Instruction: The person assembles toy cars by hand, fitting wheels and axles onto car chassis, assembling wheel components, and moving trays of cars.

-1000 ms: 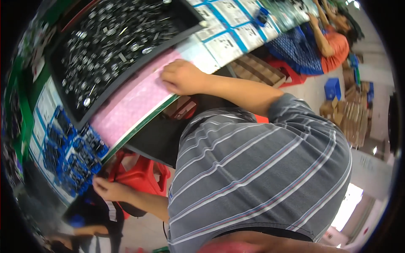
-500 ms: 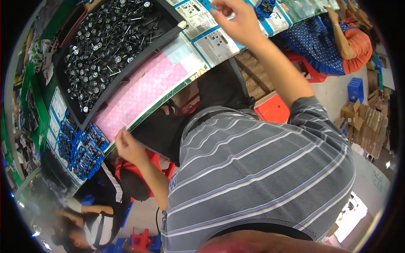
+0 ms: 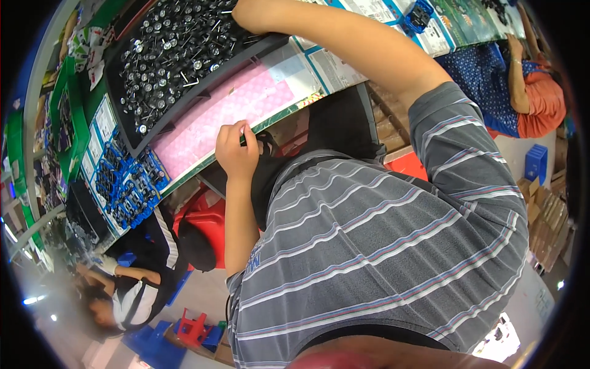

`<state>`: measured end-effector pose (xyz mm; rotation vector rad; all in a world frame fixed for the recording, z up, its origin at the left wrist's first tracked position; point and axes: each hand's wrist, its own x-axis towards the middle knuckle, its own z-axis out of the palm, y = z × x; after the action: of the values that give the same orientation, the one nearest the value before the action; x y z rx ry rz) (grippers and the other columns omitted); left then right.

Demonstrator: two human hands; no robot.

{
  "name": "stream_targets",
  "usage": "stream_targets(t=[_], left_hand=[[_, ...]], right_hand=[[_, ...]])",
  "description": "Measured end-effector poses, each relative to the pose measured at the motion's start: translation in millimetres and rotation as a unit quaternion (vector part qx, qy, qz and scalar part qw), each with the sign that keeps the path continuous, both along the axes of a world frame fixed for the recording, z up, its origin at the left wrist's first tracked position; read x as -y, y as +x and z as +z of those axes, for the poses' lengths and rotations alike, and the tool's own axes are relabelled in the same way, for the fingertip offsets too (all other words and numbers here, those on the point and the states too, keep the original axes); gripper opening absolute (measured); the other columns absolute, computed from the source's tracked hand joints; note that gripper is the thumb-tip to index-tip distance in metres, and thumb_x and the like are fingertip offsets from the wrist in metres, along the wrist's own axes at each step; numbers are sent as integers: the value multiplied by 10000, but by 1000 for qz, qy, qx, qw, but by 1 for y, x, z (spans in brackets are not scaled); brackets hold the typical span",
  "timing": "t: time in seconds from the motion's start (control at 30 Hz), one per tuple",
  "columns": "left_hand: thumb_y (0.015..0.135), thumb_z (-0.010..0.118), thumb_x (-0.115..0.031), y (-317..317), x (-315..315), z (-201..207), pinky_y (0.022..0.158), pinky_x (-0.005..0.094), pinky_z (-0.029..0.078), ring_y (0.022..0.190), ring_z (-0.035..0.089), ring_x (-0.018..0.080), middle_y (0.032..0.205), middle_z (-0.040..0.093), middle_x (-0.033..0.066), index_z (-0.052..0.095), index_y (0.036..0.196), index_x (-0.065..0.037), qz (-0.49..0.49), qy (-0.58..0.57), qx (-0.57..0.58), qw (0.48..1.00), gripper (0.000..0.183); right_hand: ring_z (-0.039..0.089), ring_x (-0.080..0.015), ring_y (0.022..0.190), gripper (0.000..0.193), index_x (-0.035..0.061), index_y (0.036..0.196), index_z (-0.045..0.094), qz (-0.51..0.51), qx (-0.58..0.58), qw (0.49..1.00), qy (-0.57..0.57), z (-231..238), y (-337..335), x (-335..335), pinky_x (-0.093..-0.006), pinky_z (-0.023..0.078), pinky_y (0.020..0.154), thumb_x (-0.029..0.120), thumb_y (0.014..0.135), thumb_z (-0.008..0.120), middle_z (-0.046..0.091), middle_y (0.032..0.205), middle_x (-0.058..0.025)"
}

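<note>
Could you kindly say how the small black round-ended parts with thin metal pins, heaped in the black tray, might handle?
The small black parts may roll when pushed, given their round ends. They look stiff, their pins being straight. Lying crossed, they might snag neighbours when lifted.

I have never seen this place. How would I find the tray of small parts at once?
On the green-edged worktable, find the pink sheet along the near side. Directly beyond it, where the right hand is, lies the large black tray. Unlike the blue pieces near its left end, it has raised walls and holds loose dark parts, many with shiny round heads.
</note>
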<state>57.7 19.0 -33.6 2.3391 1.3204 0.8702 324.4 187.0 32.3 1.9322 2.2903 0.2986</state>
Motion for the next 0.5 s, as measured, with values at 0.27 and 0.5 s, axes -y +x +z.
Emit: stream_targets(t=[0.27, 0.5], left_hand=[[826, 685, -41, -2, 2, -5, 665, 386, 482, 767, 605, 303, 828, 608, 122, 698, 914, -33, -29, 27, 72, 997, 90], [897, 650, -35, 8, 9, 7, 602, 290, 437, 652, 524, 167, 831, 596, 76, 707, 951, -15, 0, -45, 87, 995, 81]], right_hand=[[695, -367, 944, 233, 24, 899, 756, -55, -449, 891, -49, 98, 33, 81, -482, 547, 790, 195, 741, 748, 710, 890, -204], [659, -329, 934, 276, 66, 1016, 744, -156, -362, 895, 207, -25, 105, 159, -413, 538, 841, 220, 788, 762, 663, 997, -161]])
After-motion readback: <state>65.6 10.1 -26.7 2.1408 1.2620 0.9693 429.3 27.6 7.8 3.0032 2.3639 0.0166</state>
